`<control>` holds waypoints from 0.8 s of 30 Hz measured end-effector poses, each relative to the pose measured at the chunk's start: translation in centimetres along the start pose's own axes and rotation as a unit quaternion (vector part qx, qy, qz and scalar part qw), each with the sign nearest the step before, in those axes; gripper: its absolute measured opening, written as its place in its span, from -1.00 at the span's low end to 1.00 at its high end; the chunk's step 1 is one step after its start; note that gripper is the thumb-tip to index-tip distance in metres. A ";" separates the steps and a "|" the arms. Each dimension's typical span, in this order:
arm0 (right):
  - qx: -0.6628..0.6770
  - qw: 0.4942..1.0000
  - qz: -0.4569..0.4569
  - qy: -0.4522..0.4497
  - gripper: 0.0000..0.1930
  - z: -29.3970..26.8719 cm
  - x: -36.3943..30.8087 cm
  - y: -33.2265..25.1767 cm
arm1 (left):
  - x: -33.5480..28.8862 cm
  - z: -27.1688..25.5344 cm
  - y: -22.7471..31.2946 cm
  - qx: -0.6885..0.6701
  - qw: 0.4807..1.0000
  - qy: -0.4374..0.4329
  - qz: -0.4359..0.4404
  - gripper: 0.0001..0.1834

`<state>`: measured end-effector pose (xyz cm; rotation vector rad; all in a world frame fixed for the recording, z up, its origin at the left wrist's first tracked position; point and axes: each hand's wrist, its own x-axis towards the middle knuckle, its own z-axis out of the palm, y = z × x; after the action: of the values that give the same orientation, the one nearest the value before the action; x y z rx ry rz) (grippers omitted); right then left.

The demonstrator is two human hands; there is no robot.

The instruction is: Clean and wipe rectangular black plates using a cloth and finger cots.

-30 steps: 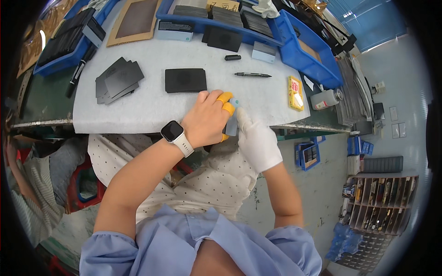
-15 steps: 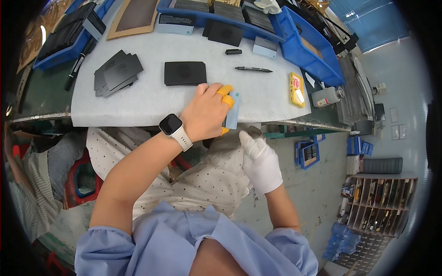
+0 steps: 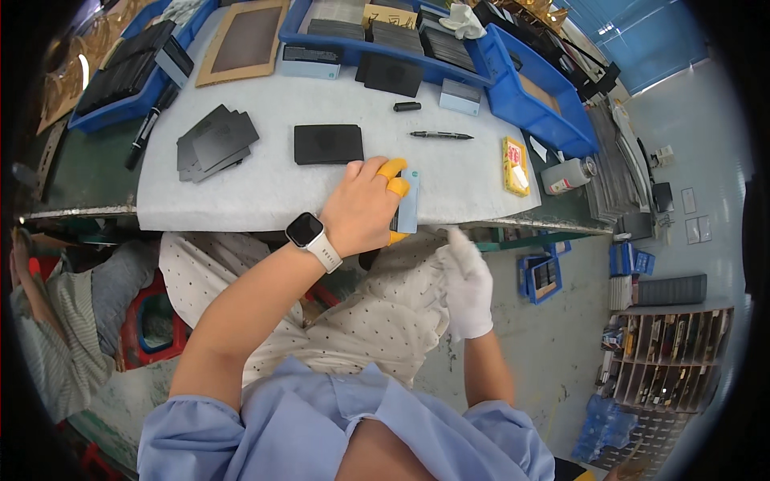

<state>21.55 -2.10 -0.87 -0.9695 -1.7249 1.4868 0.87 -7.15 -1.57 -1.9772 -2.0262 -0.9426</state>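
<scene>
A: What are the fingers of the left hand [image 3: 362,207] doing?

B: They're wearing yellow finger cots [image 3: 392,168] and gripping a pale-blue-sided box [image 3: 409,202], which is showing just right of their tips

A: And the white-gloved right hand [image 3: 467,290]?

B: It's hanging nearer the body and right of those fingers, apart from the box; its own fingers are blurring, so I'm not able to tell whether they're holding anything

A: What's lying around?

B: A black card stack [image 3: 328,145] is lying just beyond the left fingers, a marker pen [image 3: 442,135] beyond and right, a yellow packet [image 3: 516,166] well right
</scene>
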 end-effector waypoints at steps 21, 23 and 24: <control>0.173 0.978 0.110 0.037 -0.60 8.1 -1.2 -3.1 | -8.8 -6.2 5.4 -0.055 0.981 0.033 -0.184 0.03; 0.234 0.961 0.119 0.091 -0.59 7.0 -0.4 -2.6 | -9.4 -6.6 5.3 -0.054 0.979 0.043 -0.191 0.02; 0.233 0.961 0.120 0.087 -0.59 7.2 -0.7 -3.1 | -9.4 -6.7 5.3 -0.058 0.978 0.046 -0.195 0.01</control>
<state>15.47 -6.61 1.15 -1.0375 -1.0870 1.7938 4.90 -19.03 0.51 -1.5766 -2.4023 -1.2275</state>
